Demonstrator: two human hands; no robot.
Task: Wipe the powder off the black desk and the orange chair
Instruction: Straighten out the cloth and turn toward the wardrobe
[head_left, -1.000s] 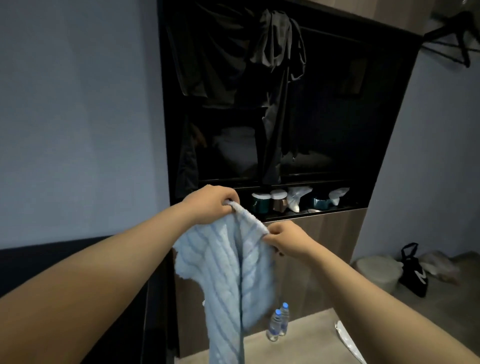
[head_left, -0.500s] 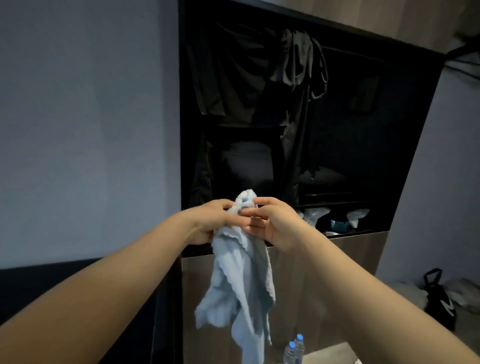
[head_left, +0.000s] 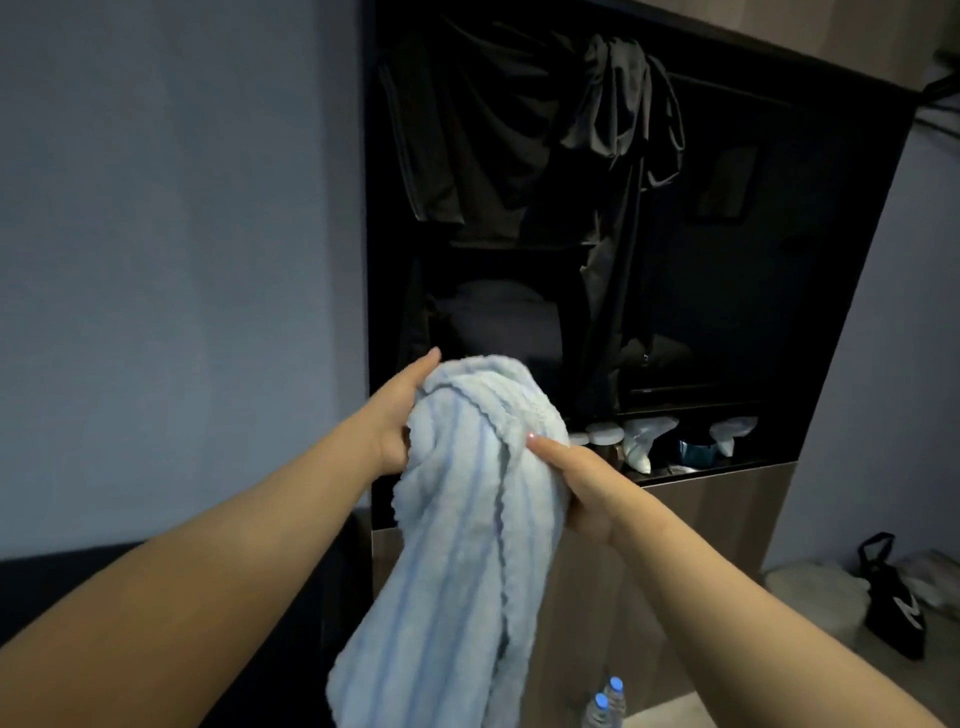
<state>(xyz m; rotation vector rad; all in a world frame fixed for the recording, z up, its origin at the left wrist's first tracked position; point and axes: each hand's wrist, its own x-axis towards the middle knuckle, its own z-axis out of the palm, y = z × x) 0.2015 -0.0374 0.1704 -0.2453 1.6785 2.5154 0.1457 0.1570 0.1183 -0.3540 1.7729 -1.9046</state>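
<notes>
A light blue ribbed cloth (head_left: 467, 519) hangs in front of me, bunched and folded over at its top. My left hand (head_left: 400, 415) grips its upper left side with the fingers behind the fold. On the right side, my right hand (head_left: 576, 483) holds the cloth with a finger pressed along its edge. Both arms are stretched forward at chest height. A dark surface (head_left: 62, 577) lies at the lower left. No orange chair shows.
An open dark wardrobe (head_left: 727, 260) with hanging black clothes (head_left: 613, 104) stands straight ahead, jars and white bags on its shelf (head_left: 675, 447). Two water bottles (head_left: 608, 701) stand on the floor below. A black bag (head_left: 893, 597) sits at the right by the wall.
The cloth was spread wide between my hands, then gathered together. Now its top is folded over into a thick bundle and my hands sit on either side of it.
</notes>
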